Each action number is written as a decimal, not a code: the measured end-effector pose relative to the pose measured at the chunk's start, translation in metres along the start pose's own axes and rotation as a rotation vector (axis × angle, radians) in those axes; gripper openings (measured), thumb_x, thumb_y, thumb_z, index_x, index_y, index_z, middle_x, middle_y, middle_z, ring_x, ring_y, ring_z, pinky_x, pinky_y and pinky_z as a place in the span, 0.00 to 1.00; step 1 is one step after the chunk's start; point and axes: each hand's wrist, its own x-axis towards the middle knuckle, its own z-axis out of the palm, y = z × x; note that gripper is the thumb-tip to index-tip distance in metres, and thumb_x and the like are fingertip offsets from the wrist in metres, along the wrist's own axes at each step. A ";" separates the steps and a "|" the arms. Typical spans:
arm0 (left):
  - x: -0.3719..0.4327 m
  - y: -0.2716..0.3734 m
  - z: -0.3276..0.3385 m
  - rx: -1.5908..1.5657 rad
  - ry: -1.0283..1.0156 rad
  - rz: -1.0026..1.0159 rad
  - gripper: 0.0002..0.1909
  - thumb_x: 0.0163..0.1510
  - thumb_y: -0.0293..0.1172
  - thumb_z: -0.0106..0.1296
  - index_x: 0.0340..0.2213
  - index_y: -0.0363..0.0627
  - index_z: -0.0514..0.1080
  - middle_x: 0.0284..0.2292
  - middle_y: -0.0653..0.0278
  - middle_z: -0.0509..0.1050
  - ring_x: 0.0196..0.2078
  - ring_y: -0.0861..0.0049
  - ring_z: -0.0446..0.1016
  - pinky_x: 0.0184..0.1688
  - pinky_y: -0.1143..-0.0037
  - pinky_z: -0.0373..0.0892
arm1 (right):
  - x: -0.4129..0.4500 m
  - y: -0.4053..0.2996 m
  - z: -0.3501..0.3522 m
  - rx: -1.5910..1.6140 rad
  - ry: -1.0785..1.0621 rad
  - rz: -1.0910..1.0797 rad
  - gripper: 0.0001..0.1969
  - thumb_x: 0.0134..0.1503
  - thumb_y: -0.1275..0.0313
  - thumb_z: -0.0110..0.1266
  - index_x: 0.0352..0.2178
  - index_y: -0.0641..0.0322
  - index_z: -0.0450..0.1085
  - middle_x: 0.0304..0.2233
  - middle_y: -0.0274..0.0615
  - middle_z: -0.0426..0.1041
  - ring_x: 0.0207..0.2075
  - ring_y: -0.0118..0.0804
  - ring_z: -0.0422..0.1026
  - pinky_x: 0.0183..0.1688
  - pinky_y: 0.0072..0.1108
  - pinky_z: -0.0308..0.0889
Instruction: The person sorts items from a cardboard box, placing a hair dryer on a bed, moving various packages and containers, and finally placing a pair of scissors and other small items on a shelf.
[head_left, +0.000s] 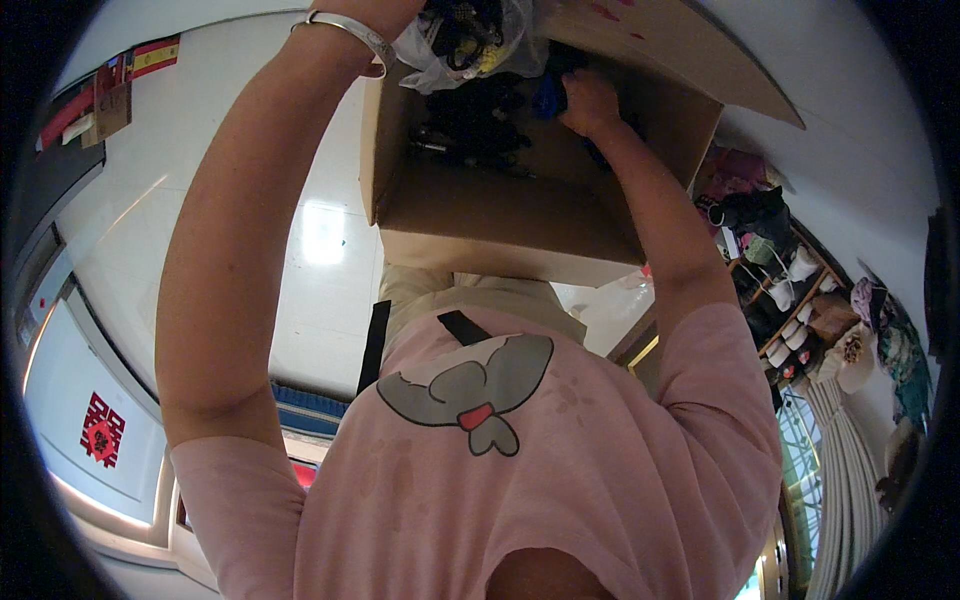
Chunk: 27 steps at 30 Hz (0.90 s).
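An open cardboard box (517, 247) stands in front of my legs, with dark items (472, 124) lying in its shadowed inside. My right hand (592, 103) reaches into the box on its right side. Its fingers are curled at a small blue item (547, 97), whose kind I cannot make out. Over the box's far left part is a clear plastic bag (517, 52) filled with dark and yellow things. Beside this bag, my left hand (386, 15) is cut off by the top edge, and its fingers are out of view. A silver bangle (352, 28) circles that wrist.
A raised cardboard flap (675, 45) slants up at the box's far right. Shelves with shoes (795, 330) and piled fabric stand to the right, near a pale curtain (840, 465). On the left are a glossy tiled floor (322, 315) and a white door (97, 405).
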 end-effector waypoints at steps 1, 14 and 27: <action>0.001 0.000 0.000 0.049 -0.023 -0.005 0.05 0.46 0.25 0.46 0.19 0.38 0.69 0.17 0.70 0.69 0.19 0.86 0.66 0.23 0.83 0.63 | 0.003 0.000 0.009 0.001 0.000 0.004 0.24 0.39 0.69 0.56 0.40 0.65 0.63 0.39 0.47 0.63 0.43 0.45 0.62 0.42 0.34 0.61; -0.005 0.009 0.002 -0.029 0.009 -0.023 0.06 0.45 0.25 0.47 0.21 0.36 0.71 0.18 0.67 0.71 0.20 0.83 0.68 0.24 0.82 0.64 | 0.033 -0.070 0.071 0.352 0.000 -0.151 0.14 0.51 0.71 0.45 0.41 0.51 0.65 0.38 0.44 0.68 0.39 0.44 0.67 0.42 0.30 0.63; -0.001 0.011 0.003 0.013 -0.016 -0.054 0.05 0.45 0.25 0.49 0.24 0.35 0.71 0.20 0.66 0.72 0.22 0.82 0.69 0.26 0.83 0.66 | 0.006 -0.136 0.088 0.151 -0.212 -0.711 0.11 0.46 0.71 0.46 0.34 0.52 0.68 0.29 0.45 0.71 0.30 0.44 0.71 0.35 0.31 0.65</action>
